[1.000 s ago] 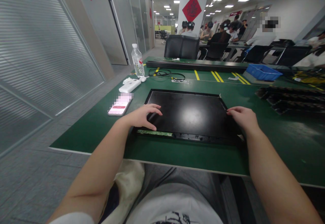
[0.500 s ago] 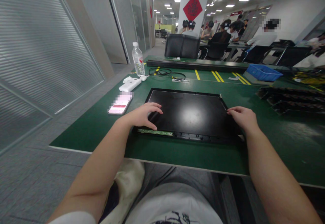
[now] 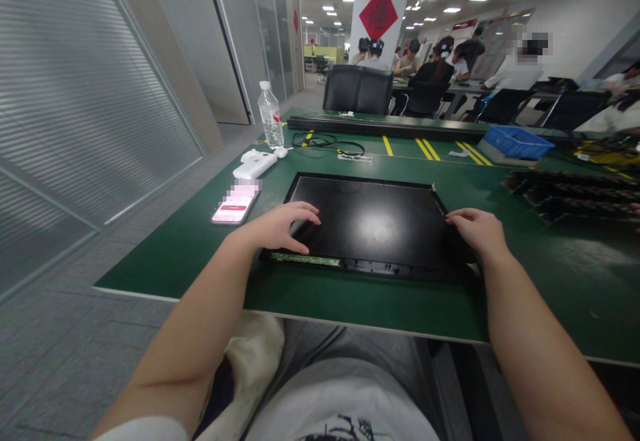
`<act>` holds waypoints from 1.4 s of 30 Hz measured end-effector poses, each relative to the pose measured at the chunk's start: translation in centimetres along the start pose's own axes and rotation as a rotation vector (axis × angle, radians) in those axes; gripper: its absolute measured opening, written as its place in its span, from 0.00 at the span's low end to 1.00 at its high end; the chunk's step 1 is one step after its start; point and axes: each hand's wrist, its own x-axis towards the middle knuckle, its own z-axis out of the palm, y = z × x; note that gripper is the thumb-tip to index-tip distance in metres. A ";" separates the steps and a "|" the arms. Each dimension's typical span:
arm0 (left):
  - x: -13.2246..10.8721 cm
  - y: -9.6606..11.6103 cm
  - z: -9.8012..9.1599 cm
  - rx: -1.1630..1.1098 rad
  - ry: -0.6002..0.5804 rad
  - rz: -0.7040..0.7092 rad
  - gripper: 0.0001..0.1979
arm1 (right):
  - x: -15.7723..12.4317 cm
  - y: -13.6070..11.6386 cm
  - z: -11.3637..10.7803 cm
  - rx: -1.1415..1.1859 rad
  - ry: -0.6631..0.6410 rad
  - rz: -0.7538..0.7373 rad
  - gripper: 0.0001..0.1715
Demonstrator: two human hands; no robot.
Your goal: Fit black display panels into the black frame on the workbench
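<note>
A black flat screen panel (image 3: 373, 218) lies face up on the green table (image 3: 400, 304) in front of me, with a strip of green circuit board along its near edge. My left hand (image 3: 280, 228) rests on the panel's near left corner, fingers spread over the glass and thumb at the edge. My right hand (image 3: 475, 231) lies on the panel's right edge, fingers curled over the rim.
A phone (image 3: 234, 206), a white device (image 3: 255, 164), a water bottle (image 3: 270, 116) and a black cable (image 3: 327, 142) sit at the far left. A blue tray (image 3: 517, 141) and stacked black parts (image 3: 575, 191) lie to the right. Seated people fill the background.
</note>
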 end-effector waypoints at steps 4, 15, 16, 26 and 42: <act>0.0 0.4 0.0 -0.016 0.003 -0.014 0.29 | -0.2 -0.3 -0.1 -0.001 -0.013 0.026 0.08; 0.0 0.4 0.0 -0.037 -0.001 0.016 0.25 | -0.7 -1.1 -0.4 -0.007 -0.023 0.059 0.06; 0.0 0.3 0.0 -0.051 -0.001 0.024 0.25 | -0.8 -1.2 -0.5 -0.012 -0.025 0.063 0.07; 0.2 -1.4 0.2 0.066 0.323 -0.199 0.18 | -0.5 -0.8 -0.3 -0.018 -0.024 0.035 0.08; 0.3 -3.9 0.5 0.376 0.147 -0.500 0.28 | -0.1 -0.2 0.1 -0.030 -0.006 0.004 0.07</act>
